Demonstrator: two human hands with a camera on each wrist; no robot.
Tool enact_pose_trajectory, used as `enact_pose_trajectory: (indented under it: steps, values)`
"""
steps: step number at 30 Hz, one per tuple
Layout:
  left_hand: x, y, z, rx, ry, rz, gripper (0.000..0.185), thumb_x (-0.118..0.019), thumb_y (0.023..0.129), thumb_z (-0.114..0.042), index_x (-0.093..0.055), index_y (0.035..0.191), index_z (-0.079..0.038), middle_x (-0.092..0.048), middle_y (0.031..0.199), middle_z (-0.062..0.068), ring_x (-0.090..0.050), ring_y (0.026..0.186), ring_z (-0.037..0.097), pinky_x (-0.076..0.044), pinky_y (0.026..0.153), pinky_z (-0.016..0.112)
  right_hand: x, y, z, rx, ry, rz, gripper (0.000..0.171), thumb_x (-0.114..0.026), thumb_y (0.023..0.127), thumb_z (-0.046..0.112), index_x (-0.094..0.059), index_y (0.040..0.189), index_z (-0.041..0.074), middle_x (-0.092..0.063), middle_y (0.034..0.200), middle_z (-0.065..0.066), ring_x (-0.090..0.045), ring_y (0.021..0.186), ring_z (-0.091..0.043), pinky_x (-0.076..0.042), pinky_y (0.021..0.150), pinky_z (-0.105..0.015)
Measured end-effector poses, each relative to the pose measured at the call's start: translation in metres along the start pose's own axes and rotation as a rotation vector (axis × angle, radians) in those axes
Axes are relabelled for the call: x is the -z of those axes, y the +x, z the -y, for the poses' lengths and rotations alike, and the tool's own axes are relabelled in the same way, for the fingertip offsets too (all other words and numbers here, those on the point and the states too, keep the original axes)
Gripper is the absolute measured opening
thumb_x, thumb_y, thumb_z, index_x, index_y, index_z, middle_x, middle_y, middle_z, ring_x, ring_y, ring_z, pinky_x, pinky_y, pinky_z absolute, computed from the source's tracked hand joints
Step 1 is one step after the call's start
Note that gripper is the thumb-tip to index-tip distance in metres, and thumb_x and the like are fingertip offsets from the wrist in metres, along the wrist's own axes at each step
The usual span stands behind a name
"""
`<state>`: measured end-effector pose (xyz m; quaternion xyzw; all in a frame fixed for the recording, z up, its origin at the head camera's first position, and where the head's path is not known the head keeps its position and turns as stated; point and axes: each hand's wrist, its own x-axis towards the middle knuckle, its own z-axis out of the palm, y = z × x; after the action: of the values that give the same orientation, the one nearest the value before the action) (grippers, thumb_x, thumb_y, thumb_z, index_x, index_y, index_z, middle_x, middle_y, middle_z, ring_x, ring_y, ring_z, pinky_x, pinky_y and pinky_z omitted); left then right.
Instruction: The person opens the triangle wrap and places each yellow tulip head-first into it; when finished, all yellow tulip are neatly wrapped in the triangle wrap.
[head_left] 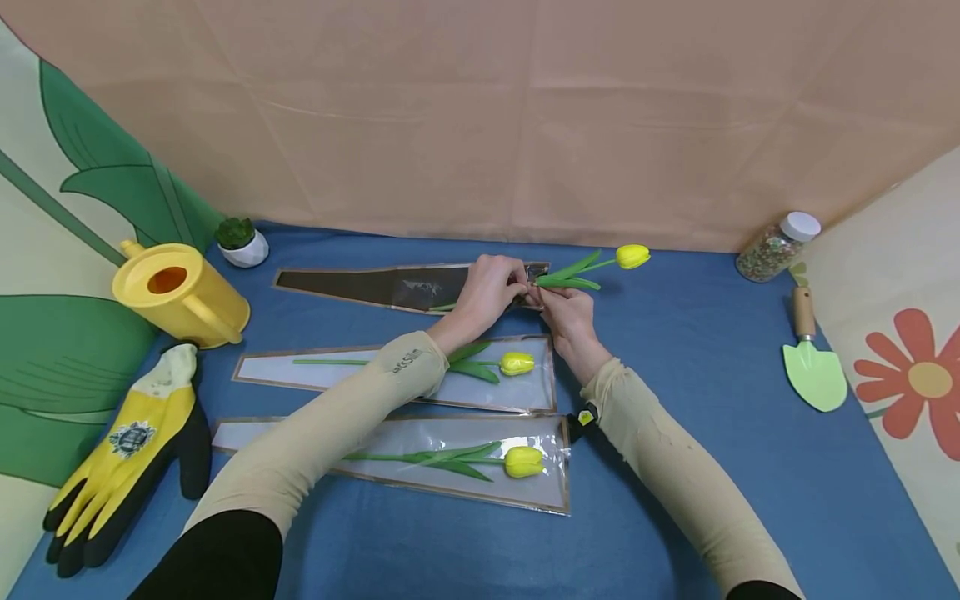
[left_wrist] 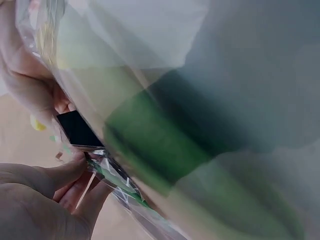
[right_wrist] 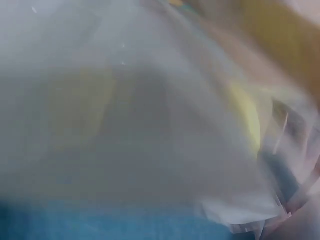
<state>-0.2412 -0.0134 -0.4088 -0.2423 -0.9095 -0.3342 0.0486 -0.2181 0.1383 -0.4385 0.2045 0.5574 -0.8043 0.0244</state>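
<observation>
At the back of the table, my left hand grips the open right end of a black-backed clear flower sleeve. My right hand meets it there and pinches an artificial yellow tulip near its lower leaves. The blossom and leaves stick out to the right, while part of the green stem shows inside the sleeve, left of my left hand. In the left wrist view, fingers pinch crinkled clear plastic beside green. The right wrist view is blurred; clear plastic shows at lower right.
Two white-backed sleeves, each with a yellow tulip, lie nearer me. At left are a yellow watering can, a small potted plant and a glove. A jar and trowel lie at right.
</observation>
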Motion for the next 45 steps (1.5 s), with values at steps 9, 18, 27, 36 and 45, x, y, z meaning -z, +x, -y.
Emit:
enact_pose_trajectory:
  steps: [9,18,27,36,45]
  values:
    - [0.001,-0.002,0.002,0.008,-0.003,0.012,0.011,-0.074,0.102,-0.009,-0.081,0.094,-0.008,-0.077,0.092,0.007,-0.066,0.077,0.019,-0.054,0.072,0.031,0.005,0.003,0.004,-0.08,0.014,0.074,0.028,-0.067,0.104,-0.004,-0.067,0.131,-0.011,-0.075,0.082,-0.002,-0.074,0.071,-0.008,-0.059,0.072,-0.02]
    - [0.001,-0.003,0.003,0.011,-0.014,0.027,0.008,-0.077,0.1,-0.008,-0.079,0.092,-0.008,-0.077,0.094,0.008,-0.069,0.081,0.02,-0.056,0.076,0.032,0.016,0.001,0.012,-0.171,0.045,0.207,0.014,-0.065,0.106,0.003,-0.078,0.101,0.005,-0.079,0.089,-0.003,-0.076,0.085,-0.01,-0.057,0.079,-0.02]
    - [0.0,-0.004,0.004,0.016,-0.022,0.035,0.006,-0.078,0.098,-0.008,-0.078,0.092,-0.006,-0.076,0.094,0.009,-0.07,0.083,0.021,-0.057,0.08,0.034,0.033,-0.005,0.017,-0.18,-0.01,0.309,0.015,-0.067,0.107,0.008,-0.082,0.106,0.006,-0.081,0.099,-0.006,-0.075,0.1,-0.013,-0.056,0.08,-0.019]
    - [-0.001,-0.005,0.003,0.015,-0.034,0.052,0.007,-0.078,0.098,-0.007,-0.078,0.091,-0.006,-0.076,0.093,0.008,-0.069,0.084,0.02,-0.056,0.081,0.035,0.04,-0.011,0.018,-0.217,-0.04,0.265,0.046,-0.06,0.109,0.002,-0.049,0.152,-0.011,-0.074,0.108,-0.002,-0.074,0.1,-0.009,-0.056,0.096,-0.022]
    - [-0.002,-0.005,0.004,0.011,-0.032,0.046,0.007,-0.078,0.098,-0.006,-0.078,0.091,-0.006,-0.075,0.091,0.008,-0.068,0.079,0.019,-0.056,0.079,0.034,0.064,-0.024,0.036,-0.185,0.122,0.249,0.054,-0.06,0.108,-0.001,-0.04,0.156,-0.014,-0.079,0.108,-0.012,-0.078,0.101,-0.018,-0.054,0.1,-0.027]
